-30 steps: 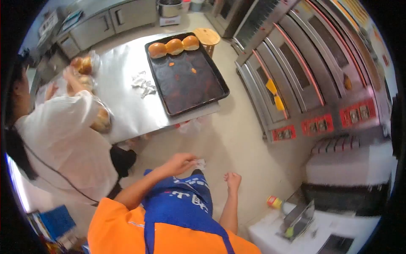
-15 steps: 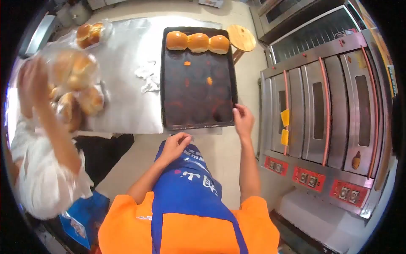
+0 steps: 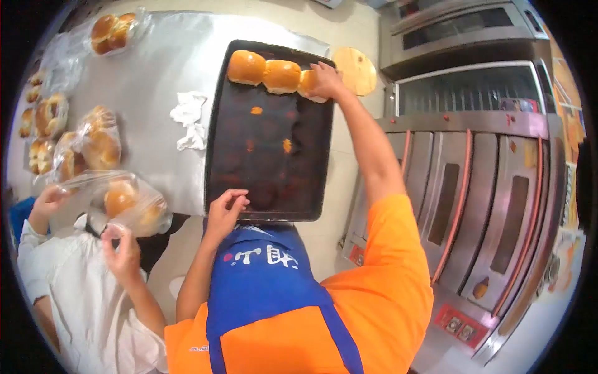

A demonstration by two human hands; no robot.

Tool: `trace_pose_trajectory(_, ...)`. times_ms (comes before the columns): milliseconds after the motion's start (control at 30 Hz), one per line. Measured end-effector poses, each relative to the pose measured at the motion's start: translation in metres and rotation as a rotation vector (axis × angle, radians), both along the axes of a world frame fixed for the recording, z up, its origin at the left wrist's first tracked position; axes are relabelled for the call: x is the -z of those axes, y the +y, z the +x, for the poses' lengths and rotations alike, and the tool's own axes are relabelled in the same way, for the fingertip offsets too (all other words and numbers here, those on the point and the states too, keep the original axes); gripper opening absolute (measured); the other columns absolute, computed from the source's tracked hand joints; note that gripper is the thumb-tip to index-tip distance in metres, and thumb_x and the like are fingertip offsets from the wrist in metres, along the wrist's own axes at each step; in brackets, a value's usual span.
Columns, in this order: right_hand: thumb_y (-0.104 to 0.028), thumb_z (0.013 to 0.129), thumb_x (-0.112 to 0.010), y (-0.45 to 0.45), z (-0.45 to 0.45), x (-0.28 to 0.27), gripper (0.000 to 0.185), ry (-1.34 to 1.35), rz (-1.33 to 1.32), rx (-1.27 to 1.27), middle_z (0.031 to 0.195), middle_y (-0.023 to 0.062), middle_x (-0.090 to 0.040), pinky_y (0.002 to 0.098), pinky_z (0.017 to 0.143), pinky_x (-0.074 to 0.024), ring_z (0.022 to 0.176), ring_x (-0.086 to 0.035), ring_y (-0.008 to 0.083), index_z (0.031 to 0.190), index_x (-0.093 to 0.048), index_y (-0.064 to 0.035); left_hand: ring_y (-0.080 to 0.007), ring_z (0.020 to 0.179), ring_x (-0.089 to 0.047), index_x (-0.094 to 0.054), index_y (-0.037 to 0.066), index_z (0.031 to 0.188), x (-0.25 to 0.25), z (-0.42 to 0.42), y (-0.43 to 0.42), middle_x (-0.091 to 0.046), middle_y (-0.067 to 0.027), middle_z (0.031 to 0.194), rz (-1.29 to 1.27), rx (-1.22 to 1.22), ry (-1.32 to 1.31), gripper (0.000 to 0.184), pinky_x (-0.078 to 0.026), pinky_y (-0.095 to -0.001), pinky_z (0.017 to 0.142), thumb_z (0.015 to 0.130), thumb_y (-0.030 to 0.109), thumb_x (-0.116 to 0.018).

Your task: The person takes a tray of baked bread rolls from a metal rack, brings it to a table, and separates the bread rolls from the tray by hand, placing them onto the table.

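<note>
A dark baking tray [image 3: 268,181] lies on the metal table, with three joined golden buns [image 3: 281,76] along its far edge. My right hand [image 3: 324,81] reaches across the tray and rests over the rightmost bun, fingers curved around its top and partly hiding it. Near the tray's front left corner is my left hand [image 3: 228,209], its fingers bent and somewhat apart, holding nothing. Small orange crumbs [image 3: 287,146] are stuck to the tray's dark surface.
At the left, a co-worker's hands [image 3: 123,252] hold a plastic bag of buns [image 3: 124,199]. More bagged buns [image 3: 99,140] and crumpled white paper [image 3: 190,109] lie on the metal table [image 3: 149,75]. A round wooden stool [image 3: 355,70] stands behind the tray; ovens [image 3: 448,206] are at the right.
My right hand has moved from the tray's near right corner to the rightmost bun. My left hand has shifted to the tray's front left. The co-worker's bag has come lower and nearer.
</note>
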State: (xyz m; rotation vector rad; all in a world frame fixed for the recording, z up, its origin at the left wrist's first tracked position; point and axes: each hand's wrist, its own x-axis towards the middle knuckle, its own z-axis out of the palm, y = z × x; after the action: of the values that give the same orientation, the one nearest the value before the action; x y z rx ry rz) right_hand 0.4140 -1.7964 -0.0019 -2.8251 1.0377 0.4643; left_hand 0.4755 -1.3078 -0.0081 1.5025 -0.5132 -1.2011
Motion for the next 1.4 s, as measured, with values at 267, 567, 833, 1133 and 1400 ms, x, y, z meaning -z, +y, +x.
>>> trace_pose_trajectory(267, -0.033, 0.067, -0.086, 0.039, -0.009, -0.032, 0.09, -0.03, -0.223, -0.166, 0.125, 0.0179, -0.056, 0.0565, 0.112, -0.0324, 0.125, -0.05, 0.036, 0.146, -0.048, -0.0127, -0.0161, 0.091, -0.068, -0.058, 0.001, 0.133, 0.006, 0.003, -0.129, -0.07, -0.0107, 0.105, -0.145, -0.045, 0.35, 0.039, -0.056, -0.0301, 0.083, 0.107, 0.03, -0.057)
trace_pose_trajectory(567, -0.024, 0.098, -0.052, 0.259, -0.106, -0.058, 0.042, -0.573, -0.543, -0.631, 0.133, 0.011, -0.058, 0.0486, 0.117, -0.0287, 0.131, -0.048, 0.0278, 0.139, -0.057, -0.0187, -0.0284, 0.119, -0.061, -0.05, 0.01, 0.143, 0.017, 0.02, -0.202, -0.062, -0.0098, 0.131, -0.216, -0.362, 0.85, 0.079, -0.048, -0.0455, 0.104, 0.091, 0.069, -0.063)
trace_pose_trajectory(833, 0.004, 0.081, -0.074, 0.324, -0.174, -0.046, 0.015, -1.049, 0.057, 0.203, 0.09, 0.0117, -0.07, 0.0398, 0.077, -0.0538, 0.085, -0.067, 0.0291, 0.095, -0.07, -0.0016, -0.0296, 0.122, -0.063, -0.042, 0.009, 0.151, 0.018, 0.004, -0.139, -0.058, -0.0151, 0.141, -0.275, -0.203, 1.024, 0.075, -0.055, -0.0447, 0.101, 0.099, 0.063, -0.047)
trace_pose_trajectory(1133, 0.003, 0.079, -0.072, 0.328, -0.139, -0.056, 0.012, -1.202, 0.253, 0.264, 0.09, 0.0136, -0.07, 0.0376, 0.071, -0.0547, 0.079, -0.067, 0.0302, 0.091, -0.069, -0.0009, -0.0288, 0.122, -0.064, -0.044, 0.011, 0.149, 0.011, 0.002, -0.131, -0.059, -0.0144, 0.14, -0.32, -0.214, 0.963, 0.073, -0.055, -0.0443, 0.1, 0.099, 0.064, -0.048)
trace_pose_trajectory(1400, -0.012, 0.081, -0.078, 0.342, -0.134, -0.063, 0.026, -1.138, 0.189, 0.029, 0.107, 0.0144, -0.068, 0.0413, 0.077, -0.0545, 0.092, -0.066, 0.0339, 0.102, -0.066, -0.003, -0.0287, 0.125, -0.06, -0.046, 0.008, 0.147, -0.001, -0.002, -0.138, -0.059, -0.014, 0.139, -0.292, -0.285, 0.849, 0.071, -0.048, -0.0443, 0.107, 0.099, 0.06, -0.05)
